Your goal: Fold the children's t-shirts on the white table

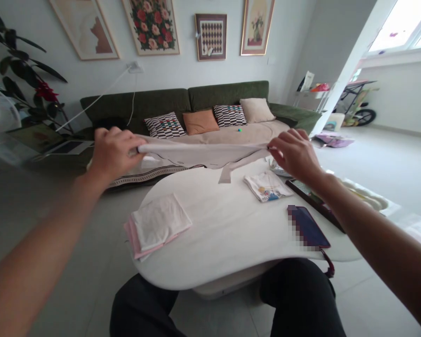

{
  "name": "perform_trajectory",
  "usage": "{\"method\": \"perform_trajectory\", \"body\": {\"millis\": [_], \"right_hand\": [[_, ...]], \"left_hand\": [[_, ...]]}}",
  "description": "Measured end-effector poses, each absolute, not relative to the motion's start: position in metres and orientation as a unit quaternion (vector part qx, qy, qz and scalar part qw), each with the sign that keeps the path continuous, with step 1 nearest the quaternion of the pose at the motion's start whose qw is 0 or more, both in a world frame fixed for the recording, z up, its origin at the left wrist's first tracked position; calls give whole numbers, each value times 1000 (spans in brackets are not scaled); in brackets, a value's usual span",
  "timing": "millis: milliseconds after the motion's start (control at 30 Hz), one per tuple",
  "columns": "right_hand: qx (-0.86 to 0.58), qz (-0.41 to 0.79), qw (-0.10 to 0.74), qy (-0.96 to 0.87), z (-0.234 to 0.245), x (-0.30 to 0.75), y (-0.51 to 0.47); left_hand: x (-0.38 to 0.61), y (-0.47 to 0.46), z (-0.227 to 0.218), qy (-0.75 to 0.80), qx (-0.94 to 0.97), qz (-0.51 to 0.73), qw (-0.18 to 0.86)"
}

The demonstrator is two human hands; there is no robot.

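A pale, whitish garment [196, 154] is stretched sideways in the air over the far side of the white table [217, 224]. My left hand [114, 152] pinches one end of it and my right hand [293, 152] pinches the other. The cloth hangs in a narrow band between them, with a short strip dangling right of its middle; what kind of garment it is I cannot make out. On the table's left lies a stack of folded white and pink clothes [161, 222]. A folded white T-shirt with a coloured print [268, 186] lies beyond, near my right forearm.
A dark phone [310, 227] with a strap lies at the table's right edge, beside a dark tray [315, 206], partly behind my right forearm. Behind the table stands a green sofa [228, 89] with cushions. A laptop [70, 147] and a fan [2, 112] are at left.
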State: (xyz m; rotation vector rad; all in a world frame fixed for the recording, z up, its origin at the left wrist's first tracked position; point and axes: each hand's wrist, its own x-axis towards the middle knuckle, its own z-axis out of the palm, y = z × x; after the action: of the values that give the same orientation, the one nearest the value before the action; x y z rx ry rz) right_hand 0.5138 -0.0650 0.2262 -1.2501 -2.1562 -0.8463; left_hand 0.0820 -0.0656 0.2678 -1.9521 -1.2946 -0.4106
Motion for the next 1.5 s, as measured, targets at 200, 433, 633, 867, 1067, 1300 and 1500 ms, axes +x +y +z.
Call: {"method": "perform_trajectory", "body": {"millis": [200,433,633,867,1067,1300,1500], "right_hand": [[-470,-162,201,-844,78,538,-126],[-532,22,154,-832,-41,547,-176],[-613,130,207,-751,-43,545,-162],[-702,110,185,-679,-74,522,-131],[-635,200,143,-732,-68,538,-129],[-627,172,58,-758,-25,552,-44],[-662,87,108,-736,-31,499,66]], "left_hand": [[106,-140,124,-507,-855,-73,78],[152,-194,28,-539,-836,-80,-56],[156,-142,4,-601,-787,-99,-98],[170,-92,-16,-671,-722,-125,-109],[154,-130,-35,-655,-725,-162,-136],[128,-55,1,-630,-755,-85,-160],[136,67,-18,-675,-734,9,-74]]}}
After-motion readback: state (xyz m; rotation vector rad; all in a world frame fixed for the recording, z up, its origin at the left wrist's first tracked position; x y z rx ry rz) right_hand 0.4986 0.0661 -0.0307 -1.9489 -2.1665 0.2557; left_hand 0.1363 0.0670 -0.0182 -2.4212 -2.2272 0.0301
